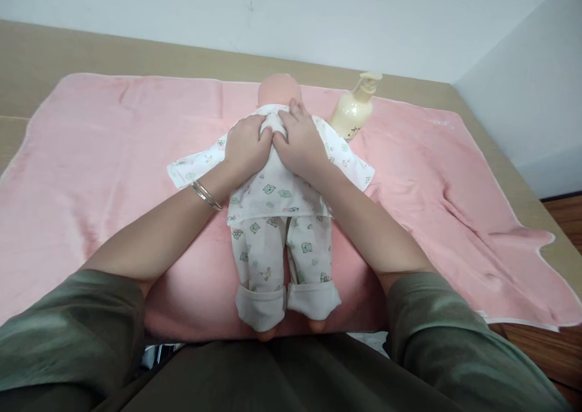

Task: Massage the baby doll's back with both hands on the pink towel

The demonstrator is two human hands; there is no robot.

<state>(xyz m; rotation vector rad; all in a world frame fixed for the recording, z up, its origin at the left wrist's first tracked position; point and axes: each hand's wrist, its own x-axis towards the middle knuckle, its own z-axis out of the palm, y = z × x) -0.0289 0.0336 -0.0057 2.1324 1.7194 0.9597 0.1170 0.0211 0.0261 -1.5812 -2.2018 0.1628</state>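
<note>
A baby doll [279, 88] lies stretched out with its bald head away from me; no face shows. It wears a white shirt [273, 194] with small green animal prints and matching trousers [259, 251] with turned-up cuffs. My left hand [247, 144] rests on the upper left of the shirt, palm down. Beside it, my right hand [302, 138] lies on the upper right, its fingers spread toward the doll's neck. The two thumbs almost meet at the middle. Neither hand grips anything that I can see. The doll's sleeves stretch out to both sides.
Under the doll spreads a pink blanket [136, 133] over a wooden table [36, 54], creased on the right. A cream pump bottle [352, 109] stands on the blanket, right of the doll's head. White walls [182, 18] border the table's back. A bracelet [206, 195] circles my left wrist.
</note>
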